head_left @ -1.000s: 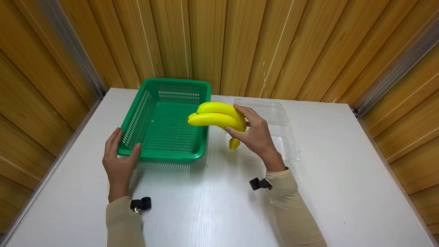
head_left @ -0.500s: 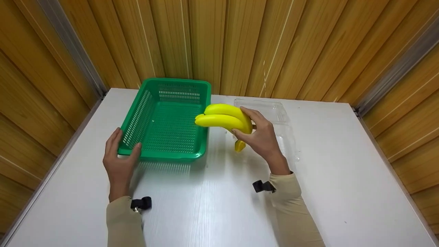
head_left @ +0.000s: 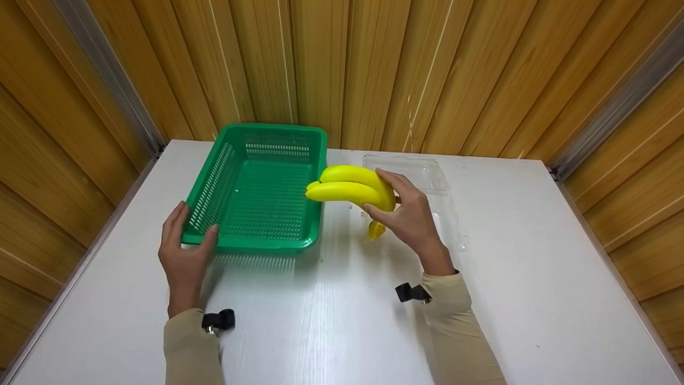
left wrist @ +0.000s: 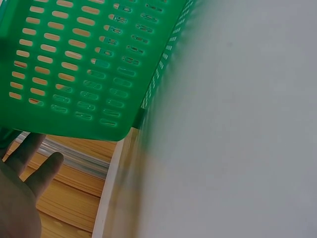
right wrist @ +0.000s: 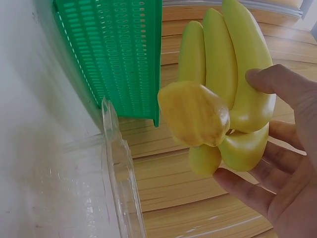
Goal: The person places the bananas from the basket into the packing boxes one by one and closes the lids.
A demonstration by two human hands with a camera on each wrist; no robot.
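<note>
My right hand point(head_left: 409, 219) grips a bunch of yellow bananas point(head_left: 352, 190), held above the table just right of the basket. The banana tips point left and overlap the basket's right rim in the head view; the brown-yellow stem end point(right wrist: 193, 114) faces the right wrist camera. In that view the thumb point(right wrist: 282, 84) presses one banana while fingers lie behind the bunch. A green plastic basket point(head_left: 256, 246), with slotted walls, holds nothing visible. My left hand point(head_left: 184, 256) rests at its near left corner, thumb at the near rim and straight fingers point(left wrist: 44, 176) along the left side.
Right of the basket lies a clear plastic clamshell container point(head_left: 411, 171), partly hidden by the right hand. Its transparent edge point(right wrist: 116, 163) shows in the right wrist view. Wood-look panels point(head_left: 368, 69) stand behind the white table point(head_left: 320, 331) and at both sides.
The right hand has moved slightly right and toward the near side with the bananas, with most of that shift in the first half second. The left hand stays at the basket corner.
</note>
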